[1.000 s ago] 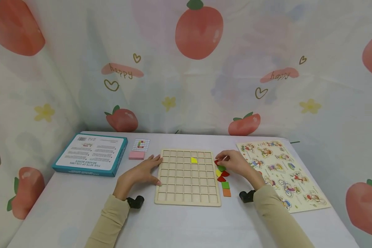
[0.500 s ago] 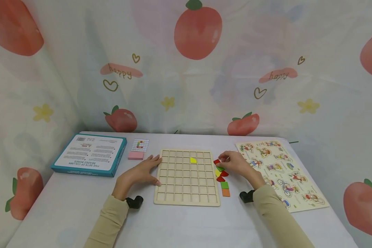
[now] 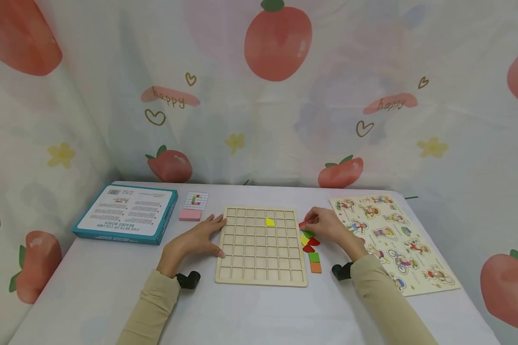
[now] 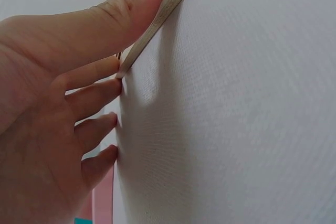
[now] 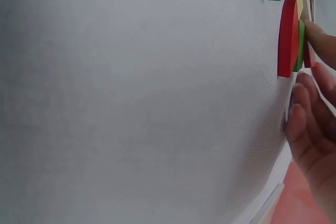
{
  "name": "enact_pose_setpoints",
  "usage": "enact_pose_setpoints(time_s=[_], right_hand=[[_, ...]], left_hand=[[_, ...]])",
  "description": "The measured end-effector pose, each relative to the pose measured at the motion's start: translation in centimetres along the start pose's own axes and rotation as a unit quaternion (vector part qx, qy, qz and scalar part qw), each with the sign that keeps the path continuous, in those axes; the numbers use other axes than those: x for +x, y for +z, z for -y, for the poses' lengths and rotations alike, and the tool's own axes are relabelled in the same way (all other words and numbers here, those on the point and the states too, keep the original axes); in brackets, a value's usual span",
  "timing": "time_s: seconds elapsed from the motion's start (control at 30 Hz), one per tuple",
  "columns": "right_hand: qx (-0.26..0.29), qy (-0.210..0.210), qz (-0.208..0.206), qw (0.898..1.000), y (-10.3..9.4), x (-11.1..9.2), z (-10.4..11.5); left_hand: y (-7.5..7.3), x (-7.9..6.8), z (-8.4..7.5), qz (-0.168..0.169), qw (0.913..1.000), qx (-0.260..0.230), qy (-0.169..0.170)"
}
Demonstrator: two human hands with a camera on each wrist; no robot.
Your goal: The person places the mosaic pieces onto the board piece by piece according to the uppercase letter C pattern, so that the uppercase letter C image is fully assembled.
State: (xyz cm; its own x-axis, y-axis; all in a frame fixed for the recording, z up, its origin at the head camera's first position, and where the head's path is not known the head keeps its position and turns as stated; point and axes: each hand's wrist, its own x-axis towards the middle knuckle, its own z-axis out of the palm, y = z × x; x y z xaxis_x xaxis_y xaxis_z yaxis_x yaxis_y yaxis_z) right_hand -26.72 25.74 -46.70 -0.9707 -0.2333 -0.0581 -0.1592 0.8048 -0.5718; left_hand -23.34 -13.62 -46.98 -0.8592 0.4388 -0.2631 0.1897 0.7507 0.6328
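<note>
A wooden grid board (image 3: 261, 286) lies on the table with a yellow quarter-round piece (image 3: 270, 222) in one upper cell. My left hand (image 3: 195, 239) rests at the board's left side, fingers spread; in the left wrist view the thumb (image 4: 126, 11) touches the board's edge. Beyond the right side, my right hand (image 3: 328, 226) pinches a red piece (image 3: 302, 224) between thumb and fingers, largely hidden by them. Right below it lie a green piece (image 3: 309, 235), a yellow piece (image 3: 304, 240) and red pieces (image 3: 313, 242). Nearer stand a green square (image 3: 313, 257) and an orange square (image 3: 315, 268).
At the back left lies a blue-edged box (image 3: 127, 213). Beside it are a patterned grid card (image 3: 196, 201) and a pink block (image 3: 190, 215). A picture puzzle board (image 3: 431, 287) lies to the right, partly under the right forearm. A printed curtain (image 3: 263, 120) hangs behind the table.
The red piece at my right fingertips has tilted or lifted slightly, and the right fingers have closed over it more. My left hand and the board stay put.
</note>
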Motion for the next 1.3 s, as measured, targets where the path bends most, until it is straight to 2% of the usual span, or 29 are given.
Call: enact_pose_setpoints(time_s=[0.23, 0.6, 0.9, 1.1, 1.3], right_hand=[[0.021, 0.005, -0.009, 1.000, 0.0, 0.1, 0.1], [0.063, -0.019, -0.017, 0.998, -0.8, 0.1, 1.2], [0.106, -0.017, 0.009, 0.994, 0.5, 1.0, 2.7], [0.096, -0.034, 0.010, 0.995, 1.3, 1.8, 4.1], [0.108, -0.045, 0.024, 0.993, 2.0, 2.6, 5.2]], left_hand=[[0.1, 0.2, 0.1, -0.001, 1.0000, -0.003, 0.001], [0.0, 0.4, 0.2, -0.001, 1.0000, 0.003, 0.003], [0.0, 0.0, 0.0, 0.000, 1.0000, -0.001, 0.004], [-0.1, 0.1, 0.1, -0.002, 1.0000, -0.003, 0.005], [-0.1, 0.1, 0.0, 0.003, 1.0000, -0.009, -0.003]])
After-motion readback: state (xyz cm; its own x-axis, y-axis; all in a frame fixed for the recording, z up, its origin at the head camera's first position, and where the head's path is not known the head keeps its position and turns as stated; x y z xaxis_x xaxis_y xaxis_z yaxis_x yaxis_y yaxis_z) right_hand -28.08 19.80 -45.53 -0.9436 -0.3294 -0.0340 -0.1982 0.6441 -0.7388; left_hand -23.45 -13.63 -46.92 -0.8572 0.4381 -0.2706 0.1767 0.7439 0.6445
